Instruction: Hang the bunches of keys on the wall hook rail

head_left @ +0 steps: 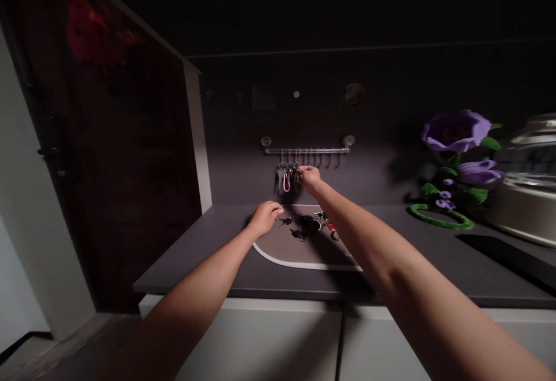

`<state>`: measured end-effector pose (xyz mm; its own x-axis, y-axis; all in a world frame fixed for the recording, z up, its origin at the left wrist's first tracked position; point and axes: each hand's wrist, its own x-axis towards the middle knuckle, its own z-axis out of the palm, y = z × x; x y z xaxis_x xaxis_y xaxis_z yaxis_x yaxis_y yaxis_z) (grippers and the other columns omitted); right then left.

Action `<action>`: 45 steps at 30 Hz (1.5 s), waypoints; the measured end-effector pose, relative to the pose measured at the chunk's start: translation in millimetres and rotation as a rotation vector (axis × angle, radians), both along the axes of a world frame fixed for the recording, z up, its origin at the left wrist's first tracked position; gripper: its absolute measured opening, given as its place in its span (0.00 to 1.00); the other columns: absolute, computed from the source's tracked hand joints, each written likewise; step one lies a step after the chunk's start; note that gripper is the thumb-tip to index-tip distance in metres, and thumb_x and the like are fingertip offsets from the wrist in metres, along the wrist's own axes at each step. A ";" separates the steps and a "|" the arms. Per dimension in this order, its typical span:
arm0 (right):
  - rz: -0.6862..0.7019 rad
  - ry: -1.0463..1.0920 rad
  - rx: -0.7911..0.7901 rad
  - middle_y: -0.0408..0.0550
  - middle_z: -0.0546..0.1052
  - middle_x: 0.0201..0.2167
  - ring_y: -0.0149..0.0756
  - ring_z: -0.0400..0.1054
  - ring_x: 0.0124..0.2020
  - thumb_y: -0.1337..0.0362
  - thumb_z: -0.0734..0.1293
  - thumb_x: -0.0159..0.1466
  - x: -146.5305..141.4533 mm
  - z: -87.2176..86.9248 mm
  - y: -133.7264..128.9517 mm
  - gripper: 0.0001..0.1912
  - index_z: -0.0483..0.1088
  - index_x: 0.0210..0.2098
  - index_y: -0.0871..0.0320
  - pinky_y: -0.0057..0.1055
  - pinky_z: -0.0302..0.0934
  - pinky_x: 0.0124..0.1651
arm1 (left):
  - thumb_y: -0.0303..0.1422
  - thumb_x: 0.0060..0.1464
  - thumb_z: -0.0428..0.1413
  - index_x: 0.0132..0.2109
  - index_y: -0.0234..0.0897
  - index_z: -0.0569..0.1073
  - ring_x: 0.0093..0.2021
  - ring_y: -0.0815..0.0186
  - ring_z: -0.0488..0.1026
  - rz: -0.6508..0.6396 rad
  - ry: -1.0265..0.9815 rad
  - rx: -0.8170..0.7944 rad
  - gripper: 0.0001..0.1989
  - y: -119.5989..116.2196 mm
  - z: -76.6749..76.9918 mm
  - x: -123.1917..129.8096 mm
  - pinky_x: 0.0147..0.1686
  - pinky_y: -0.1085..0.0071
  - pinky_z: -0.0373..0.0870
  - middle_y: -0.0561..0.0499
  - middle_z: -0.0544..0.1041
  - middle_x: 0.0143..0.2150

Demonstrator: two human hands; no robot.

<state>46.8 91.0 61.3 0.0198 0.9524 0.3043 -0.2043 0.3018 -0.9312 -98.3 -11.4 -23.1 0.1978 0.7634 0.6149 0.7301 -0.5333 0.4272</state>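
A clear hook rail (306, 151) is fixed to the dark back wall. From its left hooks hang several key rings, one with a pink loop (286, 183) and a silver key (280, 177). My right hand (310, 177) is closed at the third hanging bunch of keys (297, 171), fingertips pinching it just under the hook. Lower down, my left hand (266, 218) has its fingers pressed together above the left part of a brown mat (278, 249) with a white rim. Beside its fingertips lies a small bunch of keys (286, 220); what the fingers hold is unclear.
More dark keys (297, 234) and a black round fob (314, 224) lie on the mat, with a red tag (330, 227) by my right forearm. Purple artificial flowers (457, 132) and a glass-topped container (525, 190) stand on the right of the grey counter (186, 256).
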 end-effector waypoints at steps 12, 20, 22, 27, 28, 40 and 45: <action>-0.064 -0.108 0.062 0.36 0.60 0.13 0.21 0.50 0.16 0.73 0.61 0.50 11.6 -2.1 -11.8 0.05 0.63 0.19 0.61 0.21 0.47 0.22 | 0.29 0.52 0.50 0.35 0.35 0.76 0.36 0.65 0.69 0.003 0.027 -0.006 0.09 -2.1 2.2 0.9 0.39 0.70 0.64 0.48 0.76 0.34; -0.033 -0.161 0.059 0.41 0.68 0.20 0.23 0.58 0.22 0.72 0.63 0.51 22.8 -12.2 -47.3 0.02 0.67 0.25 0.62 0.23 0.53 0.29 | 0.30 0.52 0.50 0.39 0.35 0.75 0.40 0.64 0.70 0.011 0.095 -0.014 0.10 0.0 -0.8 -2.4 0.43 0.70 0.63 0.46 0.76 0.39; -0.010 -0.206 0.097 0.42 0.70 0.22 0.24 0.59 0.23 0.71 0.63 0.52 24.3 -21.4 -55.5 0.02 0.68 0.26 0.62 0.24 0.55 0.32 | 0.29 0.52 0.51 0.40 0.34 0.75 0.40 0.64 0.70 0.007 0.115 -0.023 0.11 -1.7 -0.5 -1.7 0.43 0.70 0.63 0.46 0.75 0.39; -0.073 -0.467 0.250 0.46 0.74 0.27 0.29 0.64 0.30 0.70 0.64 0.53 30.0 -52.9 -68.4 0.03 0.70 0.27 0.61 0.29 0.57 0.40 | 0.30 0.52 0.51 0.39 0.36 0.76 0.40 0.64 0.70 -0.016 0.185 -0.037 0.11 -4.9 -0.3 1.0 0.43 0.70 0.63 0.47 0.76 0.39; -0.095 -0.549 0.287 0.47 0.75 0.29 0.31 0.65 0.31 0.70 0.64 0.53 31.8 -58.5 -70.5 0.04 0.71 0.28 0.61 0.30 0.57 0.42 | 0.30 0.52 0.51 0.39 0.36 0.76 0.40 0.64 0.70 -0.020 0.200 -0.038 0.11 -4.5 -0.8 1.4 0.43 0.70 0.63 0.47 0.76 0.39; -0.096 -1.208 0.485 0.53 0.76 0.36 0.38 0.67 0.38 0.68 0.61 0.58 37.3 -79.0 -74.5 0.09 0.74 0.33 0.59 0.30 0.56 0.42 | 0.39 0.50 0.52 0.36 0.36 0.78 0.38 0.61 0.69 0.090 0.237 -0.014 0.14 2.2 -6.5 13.8 0.41 0.68 0.62 0.45 0.76 0.35; -0.078 -1.234 0.424 0.56 0.76 0.37 0.41 0.68 0.37 0.69 0.60 0.59 35.5 -76.8 -80.6 0.11 0.74 0.35 0.61 0.31 0.56 0.40 | 0.36 0.49 0.52 0.35 0.35 0.78 0.39 0.60 0.68 0.127 0.242 -0.048 0.13 3.8 -7.5 15.0 0.41 0.67 0.61 0.44 0.76 0.36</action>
